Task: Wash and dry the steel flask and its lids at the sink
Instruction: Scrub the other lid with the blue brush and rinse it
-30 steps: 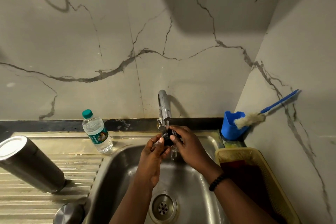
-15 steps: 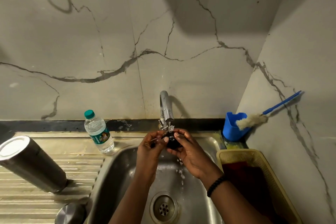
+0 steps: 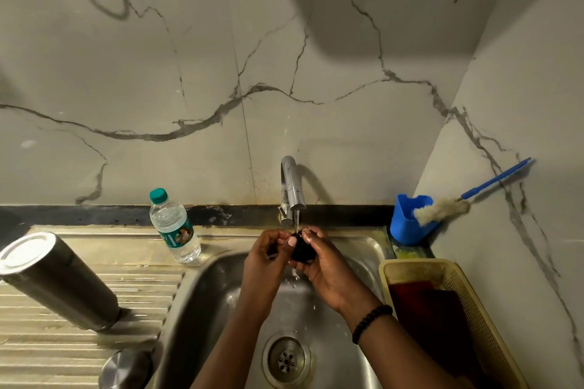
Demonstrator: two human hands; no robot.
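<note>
Under the running tap (image 3: 292,189) both hands hold a small black inner lid (image 3: 301,251) over the sink (image 3: 205,290). My right hand (image 3: 328,265) cups it from below and the right with curled fingers. My left hand (image 3: 268,259) pinches its left side, thumb on top. Water streams onto the lid and drips below. The steel flask (image 3: 53,278) stands upside down on the ribbed drainboard at the left. A round steel outer lid (image 3: 126,369) sits at the drainboard's front edge.
A small plastic water bottle (image 3: 175,227) stands left of the tap. A blue holder (image 3: 409,219) with a blue-handled bottle brush (image 3: 442,208) sits in the back right corner. A yellow basket (image 3: 474,309) holding a dark red cloth (image 3: 433,309) lies right of the sink.
Both hands have turned and shifted the black lid slightly under the stream; the right hand moved from above it to cupping it from beneath. The view has drifted a little.
</note>
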